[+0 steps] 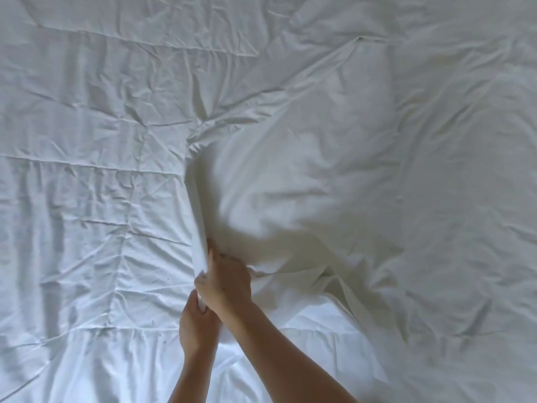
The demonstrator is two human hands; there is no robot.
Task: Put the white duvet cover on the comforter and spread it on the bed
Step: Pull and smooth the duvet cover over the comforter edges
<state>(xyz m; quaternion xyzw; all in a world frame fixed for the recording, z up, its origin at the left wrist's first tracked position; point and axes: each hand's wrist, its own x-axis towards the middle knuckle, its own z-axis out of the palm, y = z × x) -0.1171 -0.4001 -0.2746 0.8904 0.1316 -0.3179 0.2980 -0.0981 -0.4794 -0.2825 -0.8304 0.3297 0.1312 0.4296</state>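
Item: white duvet cover (305, 175), billowed centre-right of frame over quilted comforter (87, 141). Left hand (197, 324) and right hand (226, 283), together at lower centre, clamp its folded edge. Advice: grip firmly, draw leftward evenly, avoid bunching.

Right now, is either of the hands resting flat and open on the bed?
No, both the left hand and right hand grip the white fabric edge.

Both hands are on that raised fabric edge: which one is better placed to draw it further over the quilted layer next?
Probably the right hand. It grips the raised edge of the duvet cover higher up, nearer the billowed part. The left hand holds the same edge below it, so it seems better kept as the anchor beside the quilted comforter.
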